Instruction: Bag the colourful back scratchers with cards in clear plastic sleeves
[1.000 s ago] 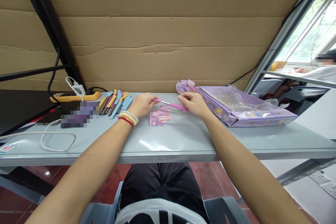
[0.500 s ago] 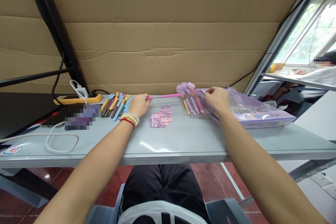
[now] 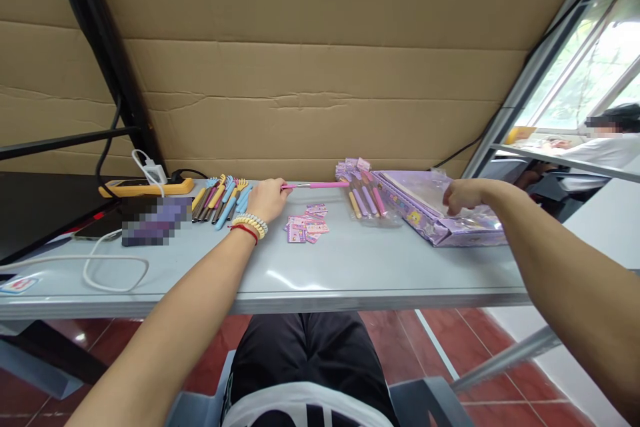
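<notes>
My left hand (image 3: 267,200) is closed on a slim pink pen-like stick (image 3: 325,185) with a silver section, held level and pointing right. Close on its left lies a row of yellow, blue, dark and pink pen-like sticks (image 3: 217,200), some with claw-shaped ends. Small pink printed cards (image 3: 306,223) lie in a loose pile in front of it. My right hand (image 3: 463,197) is over the open purple box (image 3: 425,223), fingers curled at the clear plastic bags (image 3: 480,217) in it; what they grip is hidden. Bagged pen-like sticks (image 3: 367,197) with pink cards lie left of the box.
A blurred-out phone (image 3: 155,221), a white cable (image 3: 115,287) and a yellow power strip (image 3: 145,187) are on the left. Cardboard (image 3: 310,67) backs the grey table (image 3: 350,273). A metal post (image 3: 545,53) stands at right, with another person (image 3: 610,140) beyond.
My right hand has moved right, from beside the bagged sticks to over the purple box, and clear plastic at the box's left end has shifted away. My left hand stays on the pink stick.
</notes>
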`<state>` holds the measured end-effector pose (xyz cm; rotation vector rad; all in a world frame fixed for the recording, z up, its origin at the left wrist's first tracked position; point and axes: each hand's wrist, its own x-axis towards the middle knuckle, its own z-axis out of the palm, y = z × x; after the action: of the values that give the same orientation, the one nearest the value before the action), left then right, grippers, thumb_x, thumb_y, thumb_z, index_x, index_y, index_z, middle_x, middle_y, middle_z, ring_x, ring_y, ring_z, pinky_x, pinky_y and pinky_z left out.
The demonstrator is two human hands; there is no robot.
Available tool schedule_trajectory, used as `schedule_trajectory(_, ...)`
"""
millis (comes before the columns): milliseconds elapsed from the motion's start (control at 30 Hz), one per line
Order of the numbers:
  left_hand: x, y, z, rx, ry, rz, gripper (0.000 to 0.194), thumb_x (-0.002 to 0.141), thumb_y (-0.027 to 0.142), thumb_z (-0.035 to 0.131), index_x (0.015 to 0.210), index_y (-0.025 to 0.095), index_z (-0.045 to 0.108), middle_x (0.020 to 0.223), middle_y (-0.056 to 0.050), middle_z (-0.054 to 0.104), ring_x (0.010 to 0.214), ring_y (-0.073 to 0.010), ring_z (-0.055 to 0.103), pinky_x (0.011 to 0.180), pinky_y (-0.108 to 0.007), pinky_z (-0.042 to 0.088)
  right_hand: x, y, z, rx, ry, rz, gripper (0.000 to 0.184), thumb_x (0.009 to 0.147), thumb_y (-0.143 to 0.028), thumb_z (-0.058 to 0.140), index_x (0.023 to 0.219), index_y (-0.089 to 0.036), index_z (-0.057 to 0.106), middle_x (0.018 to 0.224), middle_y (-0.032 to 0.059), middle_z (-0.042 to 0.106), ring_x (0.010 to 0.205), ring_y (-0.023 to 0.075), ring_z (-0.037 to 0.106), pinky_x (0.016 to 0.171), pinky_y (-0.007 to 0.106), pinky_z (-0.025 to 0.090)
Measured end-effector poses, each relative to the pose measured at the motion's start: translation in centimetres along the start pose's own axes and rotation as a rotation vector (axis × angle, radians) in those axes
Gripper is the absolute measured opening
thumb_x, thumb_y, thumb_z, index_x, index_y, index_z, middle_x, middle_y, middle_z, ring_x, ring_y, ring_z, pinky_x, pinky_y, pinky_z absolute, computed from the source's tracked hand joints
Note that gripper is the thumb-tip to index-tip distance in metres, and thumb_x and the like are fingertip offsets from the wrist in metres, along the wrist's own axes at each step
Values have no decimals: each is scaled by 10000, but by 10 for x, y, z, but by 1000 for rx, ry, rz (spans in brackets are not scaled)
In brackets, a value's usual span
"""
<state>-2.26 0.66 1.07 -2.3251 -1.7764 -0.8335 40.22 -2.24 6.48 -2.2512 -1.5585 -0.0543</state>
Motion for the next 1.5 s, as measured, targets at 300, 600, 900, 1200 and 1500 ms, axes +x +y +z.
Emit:
schedule_trajectory(300, -2, 2, -4, -8, -13, -41, 312, 898, 384, 434, 991, 227, 687, 991, -80, 717, 933, -238, 639, 712, -303, 461, -22, -36, -46, -95, 234, 88, 94, 664, -92, 637, 725, -124, 702, 776, 143, 649, 685, 191, 516, 659, 354, 348)
schedule_trajectory(600, 0, -3, -7, -16, 48, -164, 335, 908, 405, 409, 996, 221, 674, 981, -105, 710, 946, -262, 639, 743, -330, 460, -62, -119, -56, 334, 759, -345, 175, 825, -166, 502, 899, -97, 645, 868, 128, 675, 746, 146, 574, 768, 282, 409)
schedule_trajectory(900, 5, -15, -11, -50, 164, -354, 367, 915, 410, 370, 1026, 205, 653, 1014, -134, 696, 975, -301, 623, 770, -368, 452, -108, -187, 44, 125, 325, -1091, 260, 821, -85, 401, 954, -165, 610, 921, 73, 674, 835, 172, 588, 680, 254, 366)
schedule_trajectory(1200, 7, -18, -10, -86, 238, -284, 361, 924, 396, 374, 1011, 186, 655, 972, -111, 708, 936, -259, 633, 776, -327, 432, -129, -183, 112, 336, -179, -1237, 223, 930, -327, 437, 917, -163, 589, 883, 72, 654, 776, 157, 563, 694, 264, 367)
schedule_trajectory(1500, -3, 9, 4, -53, 105, 14, 281, 903, 374, 464, 944, 204, 684, 891, -79, 711, 845, -226, 637, 690, -304, 423, -94, -159, 104, 539, 434, -781, 116, 782, -257, 522, 860, -172, 531, 755, 60, 588, 707, 190, 527, 673, 305, 400)
